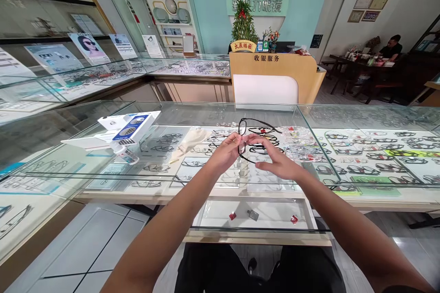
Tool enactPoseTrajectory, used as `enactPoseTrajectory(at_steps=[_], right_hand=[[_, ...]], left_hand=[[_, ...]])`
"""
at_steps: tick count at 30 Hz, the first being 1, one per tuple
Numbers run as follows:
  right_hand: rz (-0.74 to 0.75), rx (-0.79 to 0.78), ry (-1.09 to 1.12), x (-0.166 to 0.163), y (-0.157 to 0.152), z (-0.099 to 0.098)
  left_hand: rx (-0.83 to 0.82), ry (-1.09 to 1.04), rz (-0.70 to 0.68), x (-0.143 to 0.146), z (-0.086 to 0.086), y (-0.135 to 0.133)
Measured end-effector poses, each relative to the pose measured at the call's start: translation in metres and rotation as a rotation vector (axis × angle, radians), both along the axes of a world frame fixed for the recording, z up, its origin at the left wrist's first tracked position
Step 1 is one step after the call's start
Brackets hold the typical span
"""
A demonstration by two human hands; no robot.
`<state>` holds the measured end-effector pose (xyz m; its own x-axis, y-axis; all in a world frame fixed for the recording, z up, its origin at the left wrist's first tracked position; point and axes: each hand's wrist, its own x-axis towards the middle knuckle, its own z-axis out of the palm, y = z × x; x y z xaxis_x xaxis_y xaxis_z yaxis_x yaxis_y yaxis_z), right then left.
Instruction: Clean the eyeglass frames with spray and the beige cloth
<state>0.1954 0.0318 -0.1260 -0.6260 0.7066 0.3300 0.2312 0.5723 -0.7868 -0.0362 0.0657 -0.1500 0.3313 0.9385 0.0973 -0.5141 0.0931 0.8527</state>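
Note:
A pair of black-framed glasses [244,128] is held up over the glass display counter [206,114], its temple arms pointing right. My left hand [225,151] pinches the frame near the lenses with closed fingers. My right hand [275,160] touches the same frame from the right, thumb and forefinger closed on it, other fingers spread loosely. A beige cloth [189,143] lies on the counter to the left of my hands.
Several eyeglass frames lie in rows inside the counter [360,155]. A white and blue display stand [127,130] sits on the glass at left. A wooden cashier desk [275,73] stands behind, and a person sits at a dark table [390,48] far right.

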Motion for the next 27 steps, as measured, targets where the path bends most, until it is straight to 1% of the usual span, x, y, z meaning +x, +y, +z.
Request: enactPoseTrajectory(at_steps=[2,5,8,10,13,15,17,21,24,27], right_hand=[[-0.014,0.053,-0.048,-0.002,-0.002,-0.002],[-0.049,0.087,-0.111,-0.002,-0.004,-0.003],[-0.148,0.096,-0.223,-0.002,-0.006,-0.005],[-0.209,0.115,-0.311,-0.004,-0.008,-0.007],[-0.243,0.211,-0.407,-0.009,-0.010,-0.008],[-0.255,0.287,-0.426,-0.011,-0.011,-0.007],[-0.270,0.326,-0.427,-0.013,-0.013,-0.005],[-0.329,0.330,-0.386,-0.017,-0.016,-0.004],[-0.394,0.314,-0.336,-0.020,-0.017,-0.006],[-0.425,0.312,-0.296,-0.023,-0.017,-0.011]], left_hand=[[0.021,0.045,0.008,-0.001,-0.002,0.001],[0.127,0.215,0.041,-0.003,-0.004,0.002],[0.233,0.375,0.092,0.000,-0.004,-0.002],[0.281,0.416,0.107,0.003,-0.001,-0.006],[0.304,0.401,0.101,0.010,0.005,-0.012],[0.293,0.379,0.100,0.013,0.007,-0.015],[0.280,0.360,0.106,0.014,0.007,-0.017],[0.246,0.331,0.092,0.016,0.002,-0.020],[0.193,0.336,0.069,0.018,0.000,-0.023],[0.171,0.328,0.060,0.022,-0.001,-0.026]])
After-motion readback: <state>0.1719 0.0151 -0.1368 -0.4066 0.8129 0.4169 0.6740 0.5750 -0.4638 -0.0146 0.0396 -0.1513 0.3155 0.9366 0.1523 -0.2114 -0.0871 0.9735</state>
